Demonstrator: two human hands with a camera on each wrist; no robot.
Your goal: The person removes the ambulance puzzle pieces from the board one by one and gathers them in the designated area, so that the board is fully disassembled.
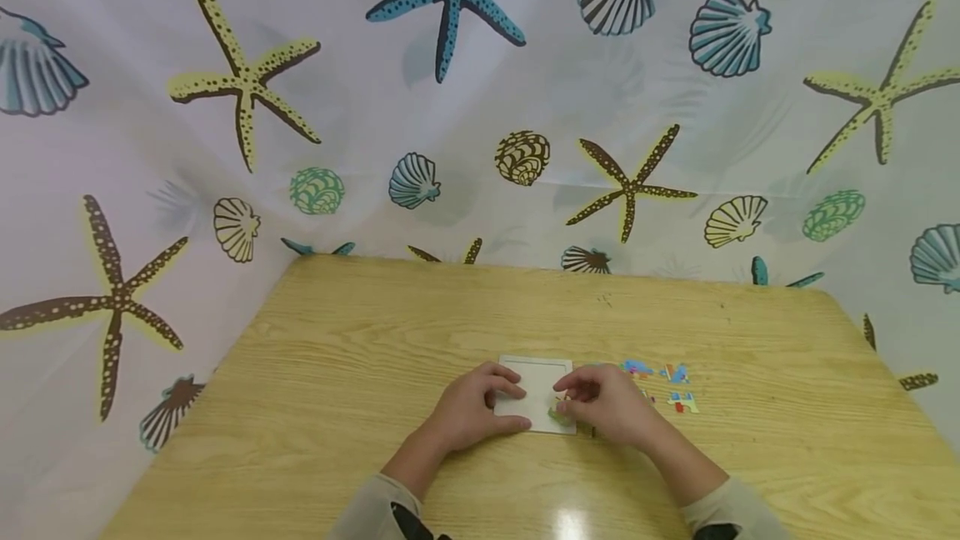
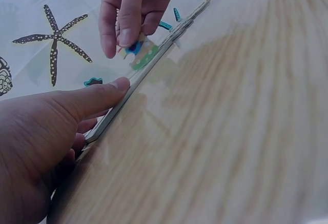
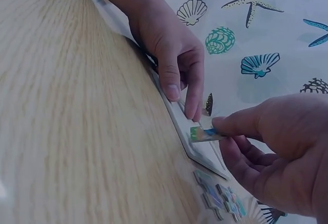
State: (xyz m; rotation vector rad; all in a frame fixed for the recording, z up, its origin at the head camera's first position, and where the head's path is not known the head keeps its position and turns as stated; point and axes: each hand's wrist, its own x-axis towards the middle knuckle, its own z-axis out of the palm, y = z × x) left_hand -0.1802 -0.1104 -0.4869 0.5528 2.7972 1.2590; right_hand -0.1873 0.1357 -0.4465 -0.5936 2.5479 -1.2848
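A white puzzle tray (image 1: 534, 371) with a raised rim lies on the table. My left hand (image 1: 467, 408) rests over its left side, thumb on the near rim and fingertips towards the middle. Between thumb and fingers my right hand (image 1: 609, 403) pinches a puzzle piece (image 3: 205, 134), green with some blue, over the tray's right part. In the left wrist view the piece (image 2: 146, 56) shows its green dotted printed face, tilted above the tray. Part of it is hidden behind my fingertips.
Several loose puzzle pieces (image 1: 681, 401) lie right of the tray, partly hidden by my right hand. The wooden table (image 1: 337, 340) runs back to a hanging cloth (image 1: 360, 132) printed with starfish and shells.
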